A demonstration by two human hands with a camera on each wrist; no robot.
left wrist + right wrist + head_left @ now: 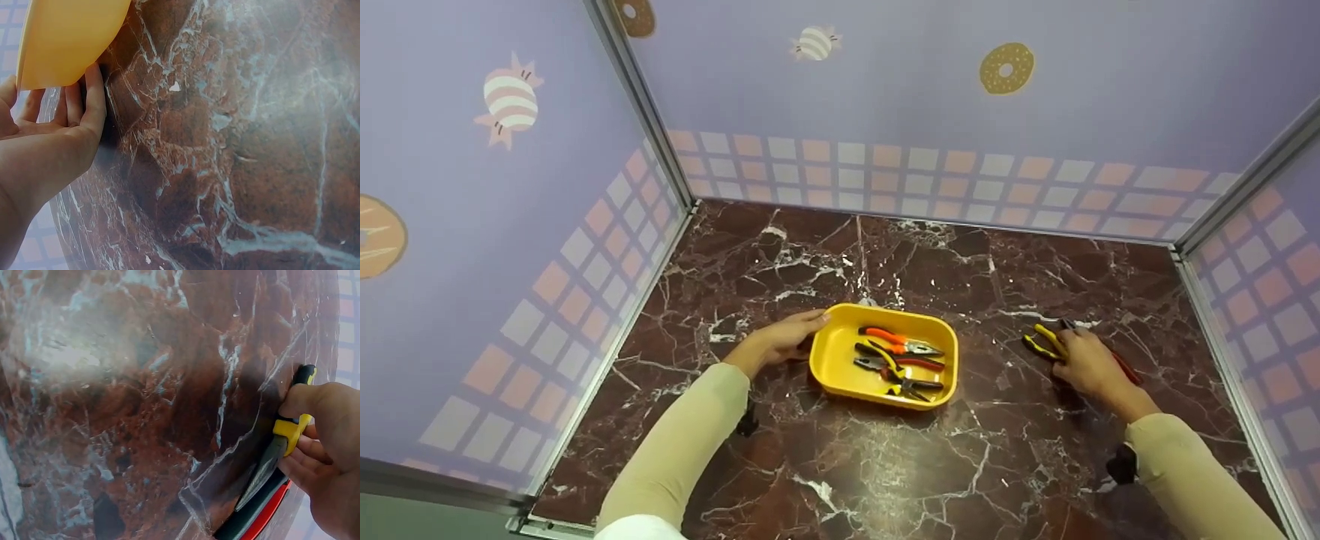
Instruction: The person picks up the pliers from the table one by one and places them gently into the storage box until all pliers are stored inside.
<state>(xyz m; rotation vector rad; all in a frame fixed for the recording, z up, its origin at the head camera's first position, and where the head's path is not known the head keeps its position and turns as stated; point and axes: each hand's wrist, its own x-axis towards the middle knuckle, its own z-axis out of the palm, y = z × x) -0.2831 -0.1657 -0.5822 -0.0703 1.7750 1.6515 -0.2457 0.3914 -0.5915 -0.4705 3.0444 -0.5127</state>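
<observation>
Currently left hand (776, 343) flat against yellow tray (832, 352) left wall, fingers straight. Right hand (1087, 365) grip curled round yellow-black pliers (1046, 343), right of tray on counter (885, 465). Risk: red-handled tool (264, 514) under palm snags the lift.

yellow tray (62, 39): cut off by top edge in left wrist view, only outer wall seen, contents hidden.
left hand (53, 132): thumb and wrist cropped at left edge beside tray.
yellow-handled pliers (284, 444): jaws under right hand (329, 450), tips not seen.
red-handled tool (264, 514): cropped at bottom edge, right of tray; type unclear.
pliers in tray (896, 360): overlapped, too small to count.
right fingers: hidden behind hand in head view.
</observation>
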